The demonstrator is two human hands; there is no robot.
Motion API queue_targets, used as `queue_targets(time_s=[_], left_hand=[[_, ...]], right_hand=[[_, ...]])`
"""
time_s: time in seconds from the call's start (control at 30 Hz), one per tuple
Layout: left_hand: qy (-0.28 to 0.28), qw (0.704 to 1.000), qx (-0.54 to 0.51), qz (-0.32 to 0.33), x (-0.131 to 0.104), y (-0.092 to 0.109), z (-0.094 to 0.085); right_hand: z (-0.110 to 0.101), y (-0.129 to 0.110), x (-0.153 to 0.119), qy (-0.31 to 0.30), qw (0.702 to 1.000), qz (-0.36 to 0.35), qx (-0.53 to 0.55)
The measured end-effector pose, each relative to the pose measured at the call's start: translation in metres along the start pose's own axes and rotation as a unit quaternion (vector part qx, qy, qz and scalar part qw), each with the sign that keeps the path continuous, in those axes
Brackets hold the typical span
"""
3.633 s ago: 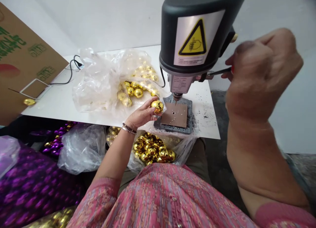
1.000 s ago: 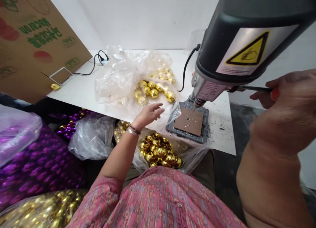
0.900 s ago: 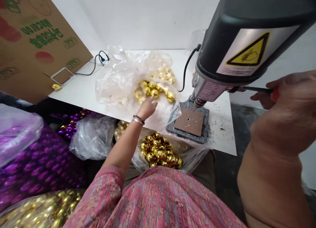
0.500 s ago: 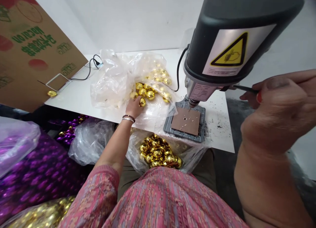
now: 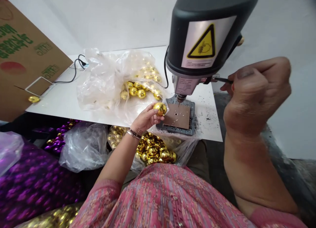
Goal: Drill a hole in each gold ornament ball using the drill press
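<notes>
My left hand (image 5: 145,117) is closed on a shiny gold ball (image 5: 160,109), holding it in the fingertips just left of the drill press base (image 5: 192,131). On that base lies a brown square board (image 5: 181,117) with a small hole, scattered with chips. Above it the drill bit (image 5: 179,103) points down from the black drill press (image 5: 212,4). My right hand (image 5: 256,93) is wrapped round the feed lever (image 5: 223,80) at the machine's right side. More gold balls (image 5: 141,93) lie in a clear plastic bag (image 5: 98,86) on the table.
Below the table edge, a plastic-lined heap of gold balls (image 5: 153,150) sits at my lap. Purple balls (image 5: 37,178) fill a bag at the left. A cardboard box (image 5: 32,53) stands at the table's left end, a single gold ball (image 5: 34,99) near it. Dark shavings dot the white table (image 5: 214,129).
My left hand has lifted a gold ball from the bag and carried it right, beside the drill press base. My right hand stays on the lever. The view has shifted to the right.
</notes>
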State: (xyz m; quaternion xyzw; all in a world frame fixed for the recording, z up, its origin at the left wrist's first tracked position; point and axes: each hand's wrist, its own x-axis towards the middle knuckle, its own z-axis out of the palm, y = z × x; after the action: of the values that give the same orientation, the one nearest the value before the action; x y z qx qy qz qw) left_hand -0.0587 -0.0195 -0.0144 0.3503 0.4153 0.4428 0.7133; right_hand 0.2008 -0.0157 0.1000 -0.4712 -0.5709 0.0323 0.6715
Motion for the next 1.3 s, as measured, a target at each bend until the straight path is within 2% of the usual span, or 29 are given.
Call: queue_targets(time_s=[0.1,0.2,0.4,0.57,0.7,0.8,1.03,1.13,1.3], left_hand=[[0.027,0.996,0.085,-0.012,0.011,0.001,0.014],[0.058,0.983,0.176,0.010,0.022,0.000,0.028],[0.088,0.962,0.256,0.028,0.036,-0.010,0.043],[0.110,0.923,0.363,0.064,0.038,-0.010,0.045],[0.102,0.887,0.443,0.081,0.037,-0.006,0.055],[0.092,0.886,0.450,0.059,0.038,-0.005,0.061],[0.109,0.923,0.365,0.054,0.041,-0.010,0.056],[0.104,0.914,0.385,0.069,0.041,-0.011,0.057],[0.076,0.896,0.432,0.072,0.035,-0.008,0.065]], right_hand=[[0.000,-0.002,0.002,-0.019,1.000,-0.015,0.015],[0.000,-0.008,0.004,-0.031,0.999,-0.008,0.030],[0.001,-0.019,0.012,-0.041,0.997,0.014,0.061],[0.004,-0.024,0.024,-0.053,0.995,0.030,0.081],[0.003,-0.028,0.028,-0.074,0.992,0.058,0.089],[0.001,-0.030,0.027,-0.075,0.991,0.062,0.091],[0.002,-0.026,0.026,-0.064,0.993,0.040,0.087],[0.003,-0.024,0.025,-0.057,0.994,0.034,0.082],[-0.001,-0.025,0.024,-0.085,0.994,0.036,0.062]])
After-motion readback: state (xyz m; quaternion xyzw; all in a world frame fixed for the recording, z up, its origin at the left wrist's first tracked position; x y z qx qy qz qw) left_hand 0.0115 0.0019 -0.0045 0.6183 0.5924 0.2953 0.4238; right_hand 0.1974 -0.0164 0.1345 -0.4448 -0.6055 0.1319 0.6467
